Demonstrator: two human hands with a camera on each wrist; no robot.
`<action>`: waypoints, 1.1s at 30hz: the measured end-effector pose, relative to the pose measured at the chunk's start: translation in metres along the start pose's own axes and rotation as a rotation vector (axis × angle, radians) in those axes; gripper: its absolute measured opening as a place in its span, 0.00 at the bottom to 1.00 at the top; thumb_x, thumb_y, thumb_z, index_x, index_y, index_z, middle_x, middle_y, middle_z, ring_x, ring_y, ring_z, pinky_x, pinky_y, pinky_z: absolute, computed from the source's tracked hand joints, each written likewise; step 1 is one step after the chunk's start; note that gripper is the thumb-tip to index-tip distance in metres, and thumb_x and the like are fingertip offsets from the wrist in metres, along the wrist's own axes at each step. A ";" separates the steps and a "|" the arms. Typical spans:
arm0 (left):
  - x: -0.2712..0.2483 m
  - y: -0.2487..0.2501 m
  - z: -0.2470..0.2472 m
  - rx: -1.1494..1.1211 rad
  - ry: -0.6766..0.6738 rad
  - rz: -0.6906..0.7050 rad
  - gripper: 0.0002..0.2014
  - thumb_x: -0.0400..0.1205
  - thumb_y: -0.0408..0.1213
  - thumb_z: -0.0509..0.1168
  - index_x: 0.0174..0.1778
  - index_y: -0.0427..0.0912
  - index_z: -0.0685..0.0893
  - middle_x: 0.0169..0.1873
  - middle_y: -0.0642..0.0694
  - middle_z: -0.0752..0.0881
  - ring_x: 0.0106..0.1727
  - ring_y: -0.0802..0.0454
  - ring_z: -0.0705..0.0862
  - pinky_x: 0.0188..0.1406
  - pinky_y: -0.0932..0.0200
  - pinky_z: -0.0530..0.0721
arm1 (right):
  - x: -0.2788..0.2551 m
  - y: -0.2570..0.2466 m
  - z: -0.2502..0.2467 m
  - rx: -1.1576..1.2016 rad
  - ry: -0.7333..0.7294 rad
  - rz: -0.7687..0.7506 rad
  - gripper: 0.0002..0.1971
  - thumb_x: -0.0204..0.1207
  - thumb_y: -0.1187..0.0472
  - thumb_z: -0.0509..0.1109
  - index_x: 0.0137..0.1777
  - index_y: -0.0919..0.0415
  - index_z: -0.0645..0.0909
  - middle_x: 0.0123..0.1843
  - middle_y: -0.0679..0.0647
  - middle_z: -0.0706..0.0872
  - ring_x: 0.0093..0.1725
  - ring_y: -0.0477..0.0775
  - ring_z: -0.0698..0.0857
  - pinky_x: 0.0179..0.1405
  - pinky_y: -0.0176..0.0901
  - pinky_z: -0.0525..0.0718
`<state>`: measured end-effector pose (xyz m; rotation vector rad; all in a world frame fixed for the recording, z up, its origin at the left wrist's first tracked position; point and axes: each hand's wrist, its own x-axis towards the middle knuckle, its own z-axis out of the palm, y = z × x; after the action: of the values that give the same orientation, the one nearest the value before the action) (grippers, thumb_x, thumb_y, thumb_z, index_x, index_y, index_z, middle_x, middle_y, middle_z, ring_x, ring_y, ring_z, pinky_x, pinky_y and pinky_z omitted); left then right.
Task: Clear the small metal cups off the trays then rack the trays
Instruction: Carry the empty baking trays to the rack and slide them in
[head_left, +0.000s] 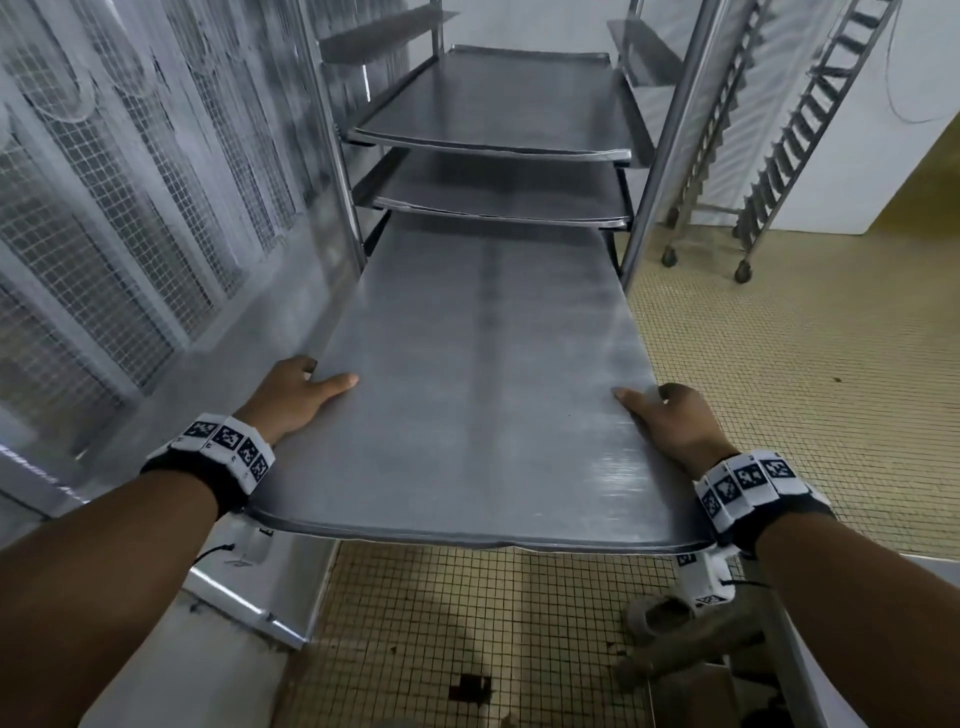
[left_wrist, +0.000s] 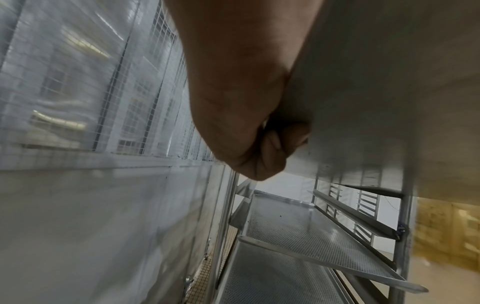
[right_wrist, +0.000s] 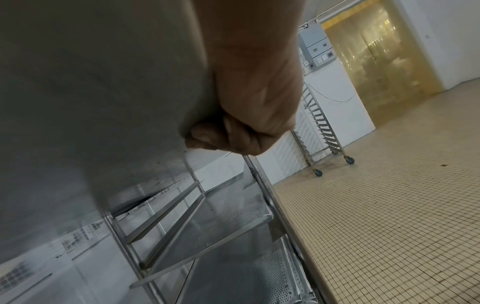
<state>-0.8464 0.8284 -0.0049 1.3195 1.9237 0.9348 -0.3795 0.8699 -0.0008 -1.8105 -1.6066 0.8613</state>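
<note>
Steel tray (head_left: 483, 395) fills the middle of the frame, no cups on it, my left hand (head_left: 291, 395) and right hand (head_left: 675, 423) clamped on its long edges, thumbs on top, fingers (left_wrist: 275, 148) curled underneath. Far end is just entering the rack (head_left: 670, 130), below two racked trays (head_left: 493, 104). Risk I see: if I push crooked, a corner misses its runner and the tray jams or drops onto the perforated trays (left_wrist: 311, 232) lower down.

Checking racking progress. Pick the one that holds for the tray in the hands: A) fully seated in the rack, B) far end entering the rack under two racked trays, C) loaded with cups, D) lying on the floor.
B: the tray, gripped by left hand and right hand, reaches into the rack below two trays, its top bare.
</note>
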 end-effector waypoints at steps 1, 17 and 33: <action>0.002 0.003 0.002 0.000 -0.001 0.004 0.17 0.77 0.50 0.78 0.50 0.40 0.91 0.43 0.46 0.93 0.43 0.48 0.92 0.46 0.52 0.90 | 0.005 0.001 -0.001 0.002 0.002 -0.003 0.23 0.74 0.37 0.74 0.43 0.60 0.86 0.40 0.51 0.89 0.42 0.54 0.88 0.37 0.43 0.81; 0.085 0.021 0.015 -0.048 -0.049 0.046 0.13 0.80 0.48 0.76 0.53 0.44 0.90 0.47 0.50 0.92 0.48 0.52 0.91 0.43 0.59 0.86 | 0.085 -0.015 0.004 0.024 -0.002 0.016 0.22 0.75 0.38 0.74 0.45 0.60 0.85 0.40 0.50 0.88 0.39 0.49 0.86 0.33 0.39 0.78; 0.230 0.001 0.040 -0.146 -0.041 0.006 0.17 0.74 0.51 0.81 0.48 0.44 0.86 0.44 0.45 0.93 0.43 0.46 0.93 0.48 0.45 0.92 | 0.189 -0.021 0.053 -0.033 0.104 0.098 0.31 0.75 0.33 0.71 0.58 0.62 0.85 0.51 0.54 0.90 0.48 0.58 0.87 0.48 0.47 0.81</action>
<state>-0.8848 1.0548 -0.0489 1.2507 1.7860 1.0223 -0.4206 1.0597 -0.0364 -1.9378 -1.4859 0.7746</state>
